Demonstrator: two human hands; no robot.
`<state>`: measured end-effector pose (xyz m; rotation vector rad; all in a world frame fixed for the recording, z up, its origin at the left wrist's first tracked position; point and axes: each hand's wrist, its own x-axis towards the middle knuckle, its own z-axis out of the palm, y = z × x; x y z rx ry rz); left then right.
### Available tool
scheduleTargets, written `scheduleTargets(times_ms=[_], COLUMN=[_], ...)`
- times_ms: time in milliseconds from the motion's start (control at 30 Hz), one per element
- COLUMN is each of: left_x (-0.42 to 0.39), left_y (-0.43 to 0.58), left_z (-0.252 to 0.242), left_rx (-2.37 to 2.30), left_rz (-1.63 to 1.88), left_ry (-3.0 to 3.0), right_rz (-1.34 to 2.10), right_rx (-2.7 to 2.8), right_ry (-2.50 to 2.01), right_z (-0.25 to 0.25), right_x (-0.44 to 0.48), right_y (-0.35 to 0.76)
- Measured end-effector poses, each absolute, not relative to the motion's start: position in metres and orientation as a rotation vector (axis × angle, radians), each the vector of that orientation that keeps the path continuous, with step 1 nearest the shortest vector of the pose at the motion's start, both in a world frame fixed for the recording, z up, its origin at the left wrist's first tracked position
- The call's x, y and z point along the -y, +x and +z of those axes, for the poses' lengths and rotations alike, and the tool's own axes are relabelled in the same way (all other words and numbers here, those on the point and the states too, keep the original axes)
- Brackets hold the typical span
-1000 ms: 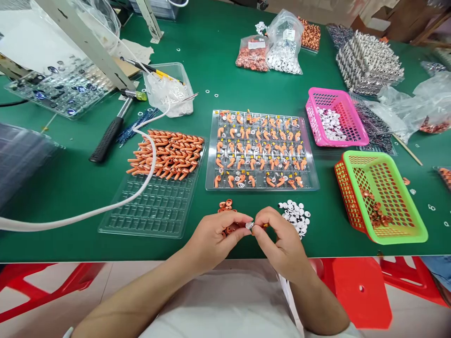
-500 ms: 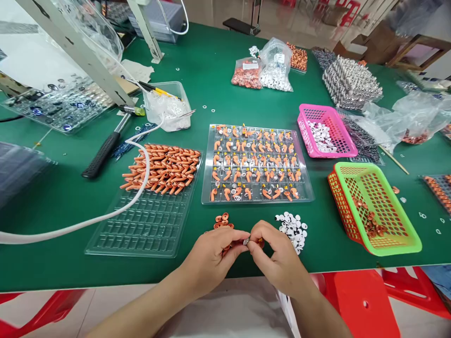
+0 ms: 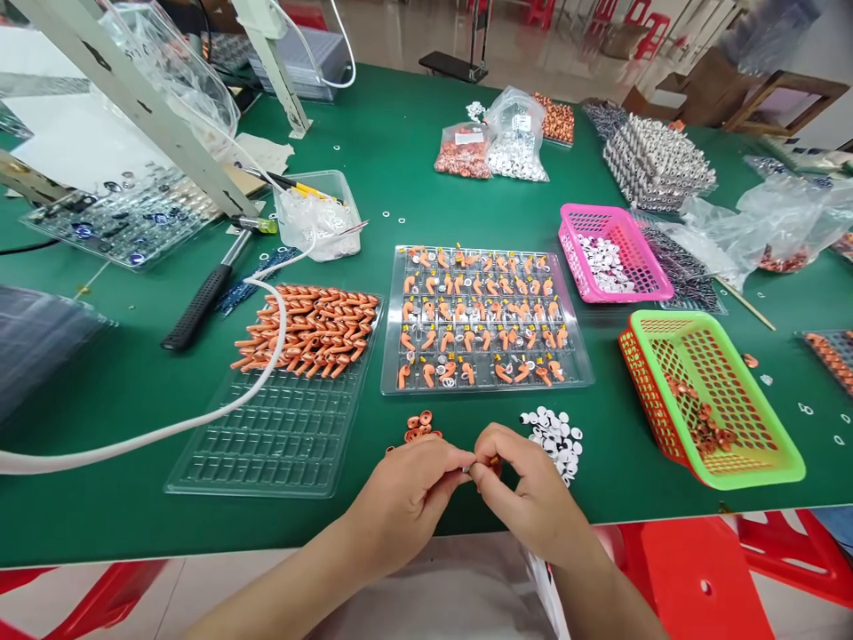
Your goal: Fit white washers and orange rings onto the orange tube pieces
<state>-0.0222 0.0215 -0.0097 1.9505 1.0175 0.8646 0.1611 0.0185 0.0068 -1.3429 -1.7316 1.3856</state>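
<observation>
My left hand (image 3: pixel 400 502) and my right hand (image 3: pixel 530 493) meet at the fingertips near the table's front edge. Both pinch a small part, mostly hidden between the fingers; an orange bit shows by the right fingers. Behind my left hand lies a small pile of copper-coloured round caps (image 3: pixel 419 425), partly covered. White discs (image 3: pixel 558 440) are heaped just beyond my right hand. Farther back, a clear tray (image 3: pixel 586 369) holds rows of orange curved parts (image 3: pixel 467 340). Left of it, copper-coloured stemmed pieces (image 3: pixel 313 329) are stacked on another clear tray (image 3: pixel 267 449).
On the right stand a green basket (image 3: pixel 766 476) with copper-coloured parts and a pink basket (image 3: pixel 579 280) with white discs. A hammer (image 3: pixel 200 307), a white cable (image 3: pixel 219 415) and a clear tub (image 3: pixel 346 187) are at the left. Filled bags (image 3: pixel 516 142) lie at the back.
The whole view has shifted slightly, with the table contents a little lower. My hands stay together; the small grey part between the fingertips is now more covered.
</observation>
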Motion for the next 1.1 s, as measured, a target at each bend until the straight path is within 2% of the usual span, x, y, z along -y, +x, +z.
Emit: scheduleTargets(times_ms=[167,767,967,1100], left_x=[-0.0228,-0.0158,-0.0159,-0.0193], left_y=[-0.0196,-0.0171,-0.0153,-0.0149], left_z=[-0.0066,-0.0062,-0.0074,-0.0006], left_rx=[-0.960,-0.982,-1.000,-1.090], left_rz=[0.984,1.028,0.988,0.822], left_ry=[2.035,2.129,2.092,1.915], right_rz=[1.434,1.381,1.344,1.347], right_rx=[1.683,1.690,1.700,1.679], right_ry=[-1.345,-1.356,-1.396,-1.448], right_z=[0.0063,0.0083,0.0075,0.0078], right_x=[-0.0187,-0.0151,-0.0149,-0.0161], right_y=[0.1625,0.1612,0.1611,0.1634])
